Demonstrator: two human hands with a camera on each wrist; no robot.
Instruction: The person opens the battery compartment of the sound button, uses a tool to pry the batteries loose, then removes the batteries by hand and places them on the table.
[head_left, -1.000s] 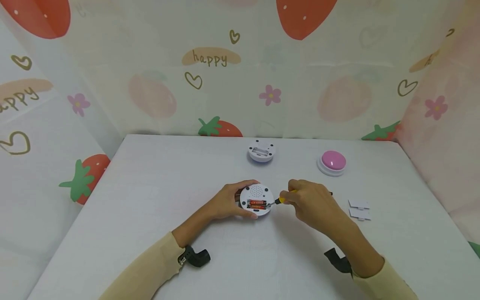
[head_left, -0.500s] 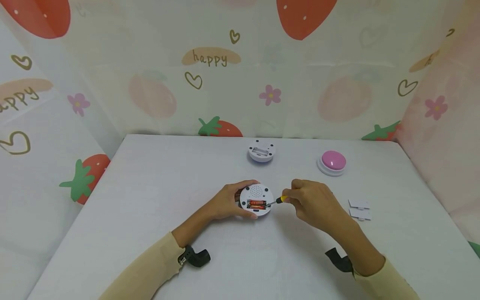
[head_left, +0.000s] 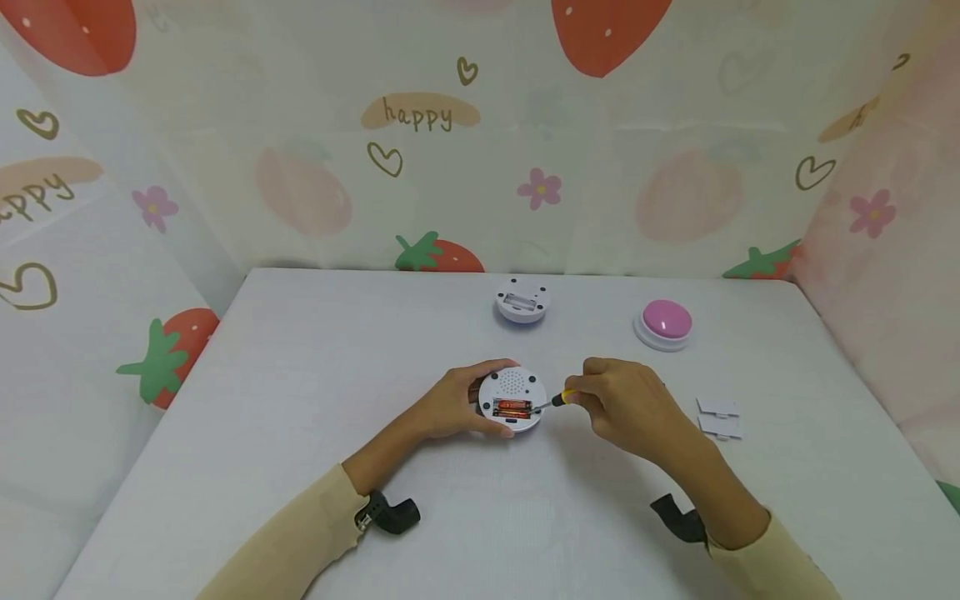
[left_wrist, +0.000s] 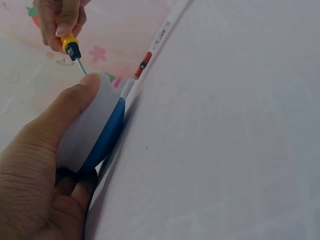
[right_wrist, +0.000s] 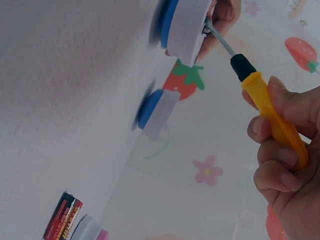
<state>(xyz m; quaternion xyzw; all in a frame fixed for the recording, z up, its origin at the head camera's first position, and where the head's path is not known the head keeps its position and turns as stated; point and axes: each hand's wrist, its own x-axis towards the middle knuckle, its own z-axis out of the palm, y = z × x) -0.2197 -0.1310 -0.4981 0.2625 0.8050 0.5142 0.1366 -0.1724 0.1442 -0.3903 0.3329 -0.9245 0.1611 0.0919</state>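
Observation:
My left hand (head_left: 459,405) grips a round white push-button device (head_left: 517,382) by its sides, thumb on the near side. The device is turned underside up, and its blue top faces the table in the left wrist view. Two orange-red batteries (head_left: 513,408) lie side by side in its uncovered compartment. In my right hand (head_left: 628,410) is a screwdriver (right_wrist: 272,112) with a yellow handle and black collar, fingers curled round the handle. Its metal tip is at the right end of the batteries.
Behind lies another upturned device (head_left: 522,302) with an uncovered battery compartment. A pink-topped button (head_left: 667,321) stands back right, and two white battery covers (head_left: 718,409) lie right of my right hand. A loose battery (right_wrist: 63,216) shows in the right wrist view.
My right hand has moved slightly right and its grip on the screwdriver has shifted, while the tip stays at the batteries. My left hand and the device have held still.

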